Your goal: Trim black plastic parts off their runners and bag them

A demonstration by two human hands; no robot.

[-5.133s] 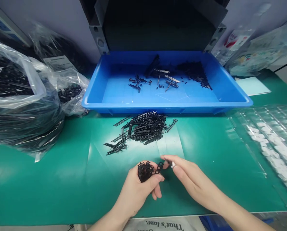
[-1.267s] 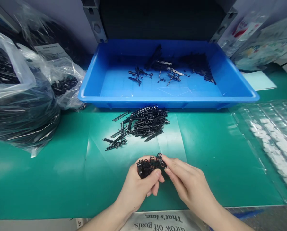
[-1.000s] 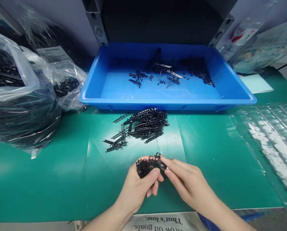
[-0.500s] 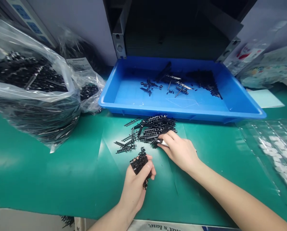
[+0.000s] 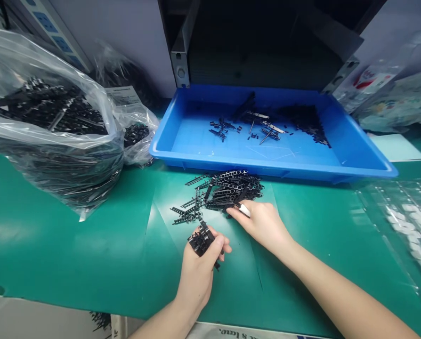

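Note:
A bunch of black plastic parts (image 5: 200, 240) is gripped in my left hand (image 5: 199, 268), the thumb pressed over them and their ends sticking out above and below. My right hand (image 5: 265, 223) is closed around a small white-handled tool (image 5: 245, 209) with a dark tip. Its exact kind is hard to make out. The fingertips are at the near right edge of a pile of black perforated plastic strips (image 5: 228, 186) on the green mat. Several strips lie loosely to the left of this pile, just beyond my left hand.
A blue tray (image 5: 284, 169) holding black parts and metal pins stands behind the pile. At left is a large clear bag (image 5: 69, 183) of black parts, with a smaller bag (image 5: 140, 117) behind. Clear blister trays (image 5: 404, 226) with white pieces lie at right.
My left hand has turned the bunch of black parts slightly, so it leans differently. The right hand stays by the pile, its white-handled tool tilted a little. The whole view has shifted slightly.

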